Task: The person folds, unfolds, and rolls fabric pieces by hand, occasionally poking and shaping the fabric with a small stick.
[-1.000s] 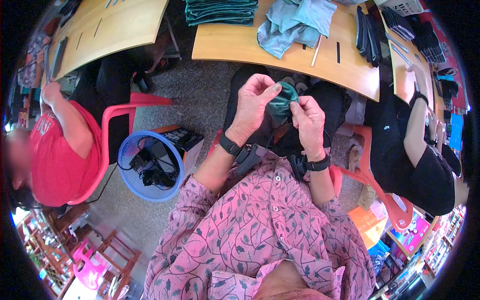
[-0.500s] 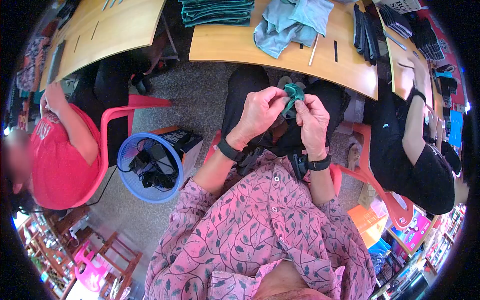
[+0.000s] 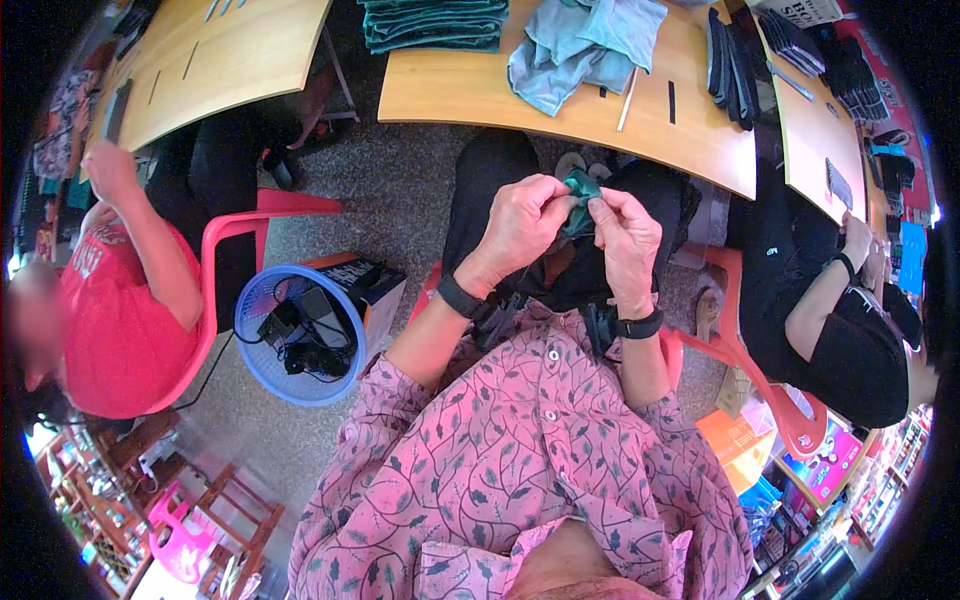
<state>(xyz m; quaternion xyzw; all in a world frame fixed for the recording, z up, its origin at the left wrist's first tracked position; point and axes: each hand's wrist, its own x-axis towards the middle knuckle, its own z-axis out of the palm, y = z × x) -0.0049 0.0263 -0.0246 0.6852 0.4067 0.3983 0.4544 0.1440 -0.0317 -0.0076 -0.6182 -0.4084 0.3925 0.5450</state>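
A small piece of dark green, velvety cloth [image 3: 581, 184] is bunched between my two hands, above my lap and just short of the table's front edge. My left hand [image 3: 518, 225] pinches its left side between thumb and fingertips. On the other side my right hand [image 3: 629, 238] grips it with thumb and forefinger. Part of the cloth is hidden behind my fingers, and its exact shape cannot be made out. Each of my wrists wears a black strap.
Ahead, the wooden table [image 3: 450, 92] bears stacked dark green cloths [image 3: 433, 27], crumpled light teal cloth [image 3: 580, 55], dark folded pieces [image 3: 731, 72] and a thin stick [image 3: 628, 100]. A blue basket [image 3: 256, 366] of cables stands on the floor. Seated co-workers flank me.
The green cloth has turned and bunched tighter between my fingers; my hands have barely shifted. The left co-worker's hand rose, and the right co-worker's arm drew back from the far table.
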